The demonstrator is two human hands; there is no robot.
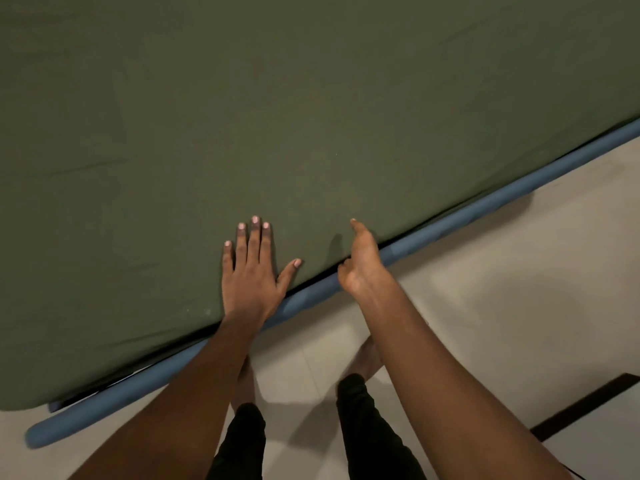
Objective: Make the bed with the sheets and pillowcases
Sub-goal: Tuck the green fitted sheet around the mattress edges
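— Room on top?
— Plenty: broad flat sheet (311, 98) beyond the left hand (251, 275), faint creases only.
— Along the edge?
— Tight: narrow dark gap between sheet and blue rail (450, 225), with the right hand (362, 265) at it.
— Floor side?
— Open tile floor (519, 289) beside the rail, right of the legs (363, 427).

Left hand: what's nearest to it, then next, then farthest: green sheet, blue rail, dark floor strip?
1. green sheet, right under the left hand.
2. blue rail, just beside it.
3. dark floor strip, far right.
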